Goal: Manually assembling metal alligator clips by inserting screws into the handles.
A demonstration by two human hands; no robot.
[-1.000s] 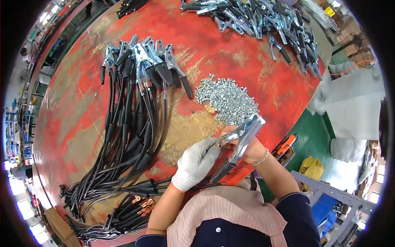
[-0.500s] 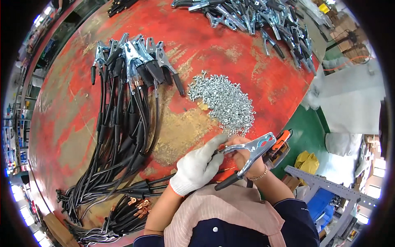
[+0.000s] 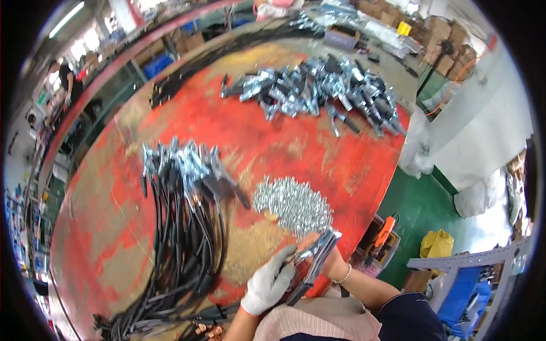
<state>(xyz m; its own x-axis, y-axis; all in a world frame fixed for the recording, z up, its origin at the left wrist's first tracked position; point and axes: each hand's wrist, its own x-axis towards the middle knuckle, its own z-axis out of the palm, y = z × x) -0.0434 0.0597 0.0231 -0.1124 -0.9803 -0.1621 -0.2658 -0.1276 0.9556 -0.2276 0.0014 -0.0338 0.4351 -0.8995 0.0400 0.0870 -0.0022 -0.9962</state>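
In front of my chest is a silver metal spring clamp [image 3: 316, 262] with black handle sleeves, seen nearly edge-on. My left hand [image 3: 267, 287], in a white knitted glove, is closed with its fingertips at one handle of the clamp. From the other side my bare right hand [image 3: 334, 262] grips the clamp; its fingers are partly hidden behind the metal. Just beyond the hands spreads a pile of small silver screws or nuts [image 3: 293, 206]. To the left lies a bundle of black cables [image 3: 185, 238] with silver clamps [image 3: 185, 162] on their far ends.
A large heap of loose clamps [image 3: 318, 88] covers the far right of the worn red table [image 3: 273, 139]. Copper cable lugs [image 3: 207, 331] lie at the near edge. Beyond the right edge are an orange tool [image 3: 385, 232] and a grey metal frame [image 3: 460, 258]. Another person [image 3: 65, 79] stands far left.
The view has tilted upward, so the table's things sit lower in the picture. The clamp has turned from broadside to nearly edge-on, with both hands still at it.
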